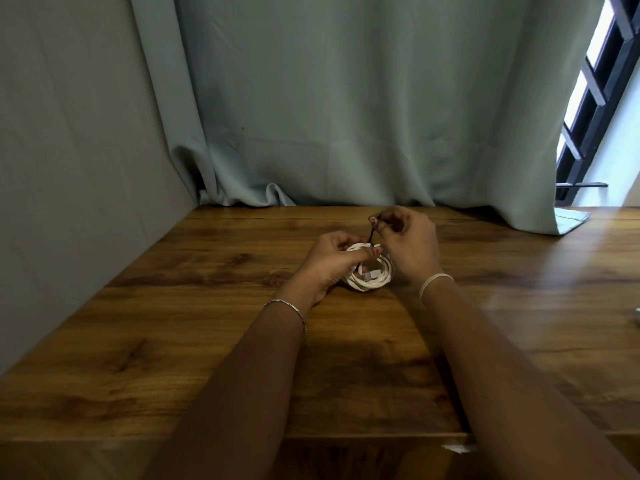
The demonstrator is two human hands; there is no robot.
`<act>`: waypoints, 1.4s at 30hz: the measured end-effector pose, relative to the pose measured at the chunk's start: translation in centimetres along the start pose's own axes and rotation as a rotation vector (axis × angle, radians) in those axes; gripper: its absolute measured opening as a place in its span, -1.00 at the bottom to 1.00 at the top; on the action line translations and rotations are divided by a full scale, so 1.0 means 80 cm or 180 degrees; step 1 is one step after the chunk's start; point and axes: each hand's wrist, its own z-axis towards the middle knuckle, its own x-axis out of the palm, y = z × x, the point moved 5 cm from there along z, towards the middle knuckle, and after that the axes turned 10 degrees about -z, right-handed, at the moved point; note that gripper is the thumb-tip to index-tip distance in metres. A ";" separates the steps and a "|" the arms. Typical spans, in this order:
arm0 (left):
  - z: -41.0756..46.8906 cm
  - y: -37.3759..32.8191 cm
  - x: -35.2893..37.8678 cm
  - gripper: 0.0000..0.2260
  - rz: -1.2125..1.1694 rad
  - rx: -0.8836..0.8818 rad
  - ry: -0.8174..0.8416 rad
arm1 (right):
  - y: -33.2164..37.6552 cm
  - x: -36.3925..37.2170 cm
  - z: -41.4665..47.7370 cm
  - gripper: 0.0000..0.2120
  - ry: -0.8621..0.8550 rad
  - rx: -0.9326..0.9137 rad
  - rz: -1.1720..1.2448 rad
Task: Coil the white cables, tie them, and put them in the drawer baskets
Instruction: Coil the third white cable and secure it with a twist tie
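The left hand [332, 258] curls round the left side of the cable [372, 280], holding its loops together on the worktop [207, 306]. Coiling of this one looks done: the white loops lie stacked in a neat ring, with what seems a plug end tucked inside. From the top of the ring a thin dark tie [372, 234] runs up to the right hand [408, 244], which pinches its end between thumb and fingertips (band or wire, too thin to tell). Tying, I judge, is under way but not closed. Stowing remains; no drawer, basket or other cable shows here.
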 end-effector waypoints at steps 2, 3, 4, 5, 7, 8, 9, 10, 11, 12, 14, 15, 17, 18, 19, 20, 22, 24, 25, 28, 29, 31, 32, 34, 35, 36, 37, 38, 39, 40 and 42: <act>-0.001 -0.001 0.002 -0.69 -0.0035 -0.0013 0.0027 | 0.006 -0.004 -0.004 -0.92 -0.0141 -0.0087 -0.0169; -0.002 -0.002 0.002 -0.70 -0.0058 -0.0015 0.0023 | 0.008 -0.006 -0.005 -0.91 -0.0203 -0.0110 -0.0209; -0.001 -0.002 0.002 -0.70 -0.0090 -0.0019 -0.0005 | 0.010 -0.007 -0.006 -0.91 -0.0245 -0.0117 -0.0219; 0.000 -0.001 0.001 -0.70 -0.0114 -0.0014 -0.0047 | 0.010 -0.007 -0.006 -0.94 -0.0253 -0.0106 -0.0183; 0.004 0.002 -0.003 -0.69 -0.0097 -0.0001 -0.0153 | 0.008 -0.006 -0.005 -0.97 -0.0211 -0.0058 -0.0035; 0.005 0.003 -0.005 -0.70 -0.0058 -0.0015 -0.0225 | 0.008 -0.006 -0.004 -0.96 -0.0204 -0.0045 0.0059; 0.007 0.005 -0.007 -0.71 -0.0023 -0.0027 -0.0294 | 0.008 -0.008 -0.003 -0.92 -0.0198 -0.0043 0.0181; 0.008 0.006 -0.009 -0.72 -0.0013 -0.0032 -0.0356 | 0.009 -0.008 -0.002 -0.88 -0.0179 -0.0052 0.0328; 0.008 0.007 -0.012 -0.73 -0.0018 -0.0035 -0.0402 | 0.011 -0.009 -0.002 -0.87 -0.0132 -0.0060 0.0528; 0.010 0.008 -0.013 -0.73 -0.0010 -0.0052 -0.0430 | 0.014 -0.008 -0.003 -0.88 -0.0062 -0.0058 0.0757; 0.012 0.011 -0.016 -0.71 0.0012 -0.0127 -0.0406 | 0.021 -0.008 -0.004 -0.92 0.0102 -0.0066 0.1177; 0.013 0.012 -0.016 -0.70 0.0004 -0.0151 -0.0395 | 0.022 -0.008 -0.004 -0.90 0.0180 -0.0071 0.1308; 0.015 0.014 -0.020 -0.70 -0.0091 -0.0150 -0.0464 | 0.024 -0.007 -0.006 -0.86 0.0369 -0.0071 0.1484; 0.016 0.014 -0.022 -0.72 -0.0177 -0.0138 -0.0522 | 0.026 -0.006 -0.007 -0.83 0.0490 -0.0038 0.1593; 0.015 0.014 -0.025 -0.74 -0.0274 -0.0136 -0.0588 | 0.028 -0.005 -0.011 -0.82 0.0605 0.0045 0.1707; 0.015 0.013 -0.027 -0.75 -0.0374 -0.0138 -0.0659 | 0.029 -0.003 -0.013 -0.81 0.0712 0.0158 0.1827; 0.017 0.013 -0.034 -0.77 -0.0537 -0.0134 -0.0761 | 0.029 0.001 -0.015 -0.75 0.0861 0.0318 0.1838; 0.017 0.012 -0.038 -0.81 -0.0630 -0.0151 -0.0808 | 0.027 0.003 -0.013 -0.66 0.1019 0.0289 0.1541; 0.017 0.011 -0.039 -0.86 -0.0660 -0.0166 -0.0818 | 0.026 0.004 -0.013 -0.67 0.1076 0.0281 0.1440; 0.017 0.012 -0.038 -0.89 -0.0660 -0.0187 -0.0820 | 0.023 0.007 -0.013 -0.79 0.1183 0.0195 0.1449; 0.016 0.012 -0.037 -0.89 -0.0635 -0.0194 -0.0822 | 0.024 0.009 -0.014 -0.78 0.1202 0.0145 0.1485; 0.017 0.013 -0.036 -0.89 -0.0575 -0.0190 -0.0815 | 0.024 0.012 -0.013 -0.77 0.1154 0.0042 0.1464; 0.017 0.014 -0.035 -0.90 -0.0547 -0.0191 -0.0814 | 0.023 0.011 -0.012 -0.76 0.1095 0.0008 0.1401; 0.019 0.015 -0.034 -0.90 -0.0510 -0.0178 -0.0814 | 0.023 0.008 -0.010 -0.76 0.0976 0.0016 0.1324; 0.019 0.014 -0.033 -0.91 -0.0494 -0.0168 -0.0800 | 0.024 0.006 -0.010 -0.76 0.0923 0.0040 0.1320; 0.019 0.014 -0.032 -0.91 -0.0476 -0.0158 -0.0775 | 0.024 0.006 -0.009 -0.75 0.0880 0.0052 0.1316; 0.019 0.013 -0.030 -0.91 -0.0458 -0.0152 -0.0748 | 0.026 0.005 -0.009 -0.74 0.0847 0.0061 0.1301; 0.019 0.013 -0.028 -0.91 -0.0430 -0.0145 -0.0720 | 0.028 0.005 -0.011 -0.71 0.0838 0.0074 0.1290; 0.018 0.013 -0.028 -0.90 -0.0411 -0.0143 -0.0707 | 0.029 0.006 -0.012 -0.66 0.0845 0.0086 0.1304; 0.018 0.013 -0.028 -0.90 -0.0395 -0.0150 -0.0712 | 0.030 0.007 -0.013 -0.62 0.0856 0.0086 0.1326; 0.017 0.012 -0.029 -0.89 -0.0401 -0.0146 -0.0744 | 0.032 0.009 -0.014 -0.59 0.0884 0.0024 0.1250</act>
